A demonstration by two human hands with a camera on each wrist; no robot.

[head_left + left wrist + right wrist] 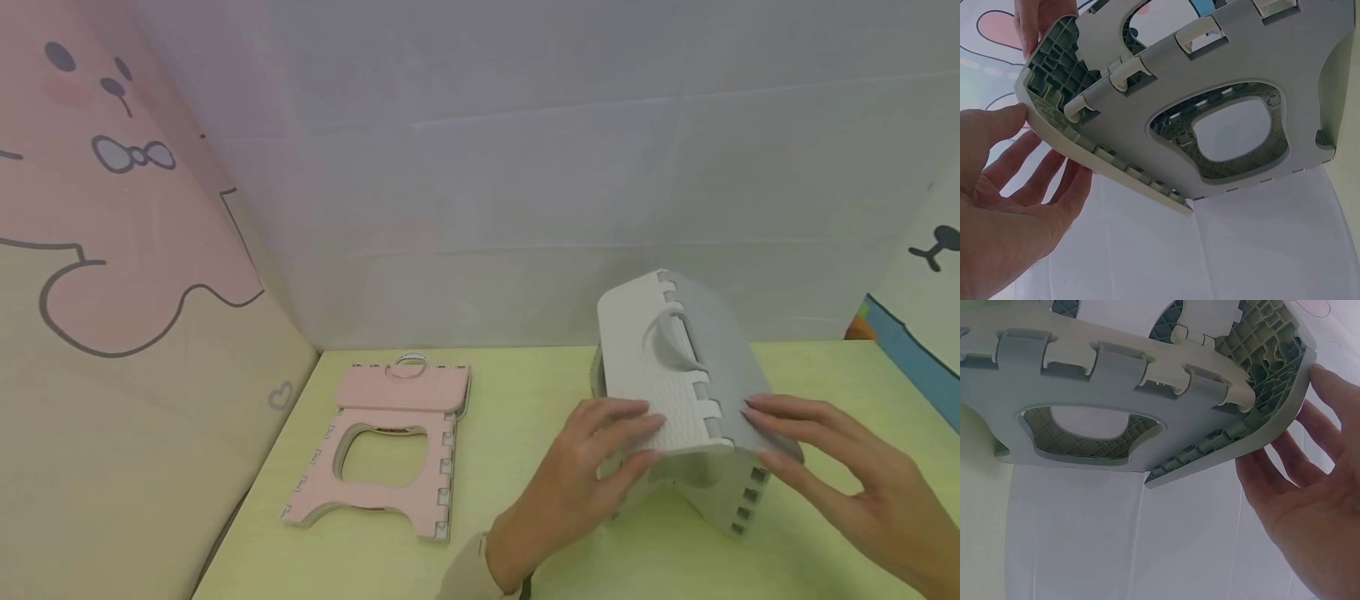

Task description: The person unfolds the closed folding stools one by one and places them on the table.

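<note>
A white and grey folding stool (633, 350) stands partly folded at the right of the table, its two top halves sloping down from a hinged ridge with a carrying handle (675, 342). My left hand (573, 475) holds the near edge of the white half, fingers on top and thumb at the rim. Across from it, my right hand (862, 471) holds the near corner of the grey half the same way. Both wrist views show the ribbed underside (1060, 65) and the hinged leg panel (1191, 422) with its oval opening.
A pink folding stool (322, 471) lies folded flat on the yellow-green table (517, 392), left of the white and grey one. Behind the table hangs a pale cloth (487, 208). Printed cloth with a cartoon figure (150, 233) covers the left side.
</note>
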